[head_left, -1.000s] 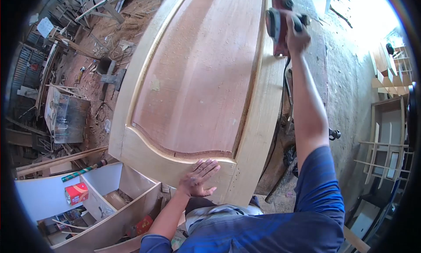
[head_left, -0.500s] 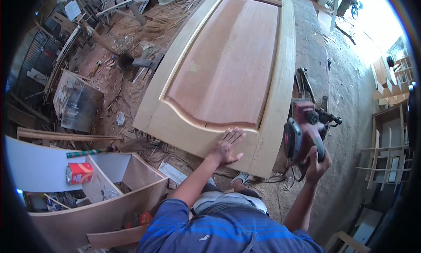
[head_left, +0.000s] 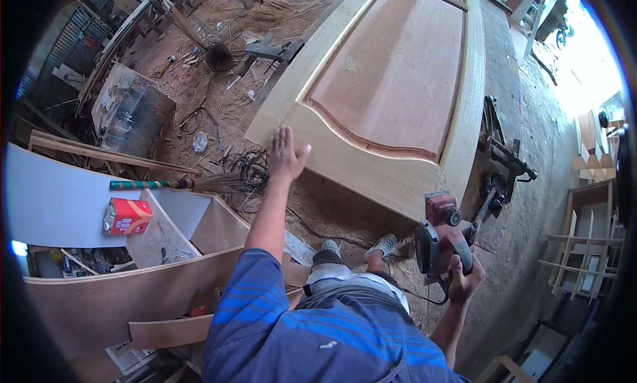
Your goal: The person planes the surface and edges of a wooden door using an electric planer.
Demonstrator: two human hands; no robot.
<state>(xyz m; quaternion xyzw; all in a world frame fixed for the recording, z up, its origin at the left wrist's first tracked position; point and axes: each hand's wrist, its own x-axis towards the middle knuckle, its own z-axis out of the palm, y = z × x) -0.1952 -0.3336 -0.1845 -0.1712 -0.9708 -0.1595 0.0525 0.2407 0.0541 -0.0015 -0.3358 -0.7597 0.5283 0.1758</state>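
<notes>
A large wooden door panel [head_left: 371, 174] with a curved inner moulding lies across a workbench ahead of me. My right hand [head_left: 465, 277] is wrapped round the rear handle of a red and black power planer [head_left: 441, 234], held beside the panel's near right corner. A cord trails from the tool. My left hand [head_left: 286, 156] has its fingers stretched out at the panel's near left corner and holds nothing; whether it touches the wood is unclear.
At the left stands an open wooden cabinet [head_left: 99, 297] with a red can [head_left: 128, 216] and a green-handled broom [head_left: 149, 184] on it. Metal clamps [head_left: 507, 154] sit right of the panel. Wood scraps and tangled cord [head_left: 249, 169] litter the floor.
The planer came back from the panel's far right edge to near my body, still in my right hand. My left hand moved left along the near end. The view shifted too.
</notes>
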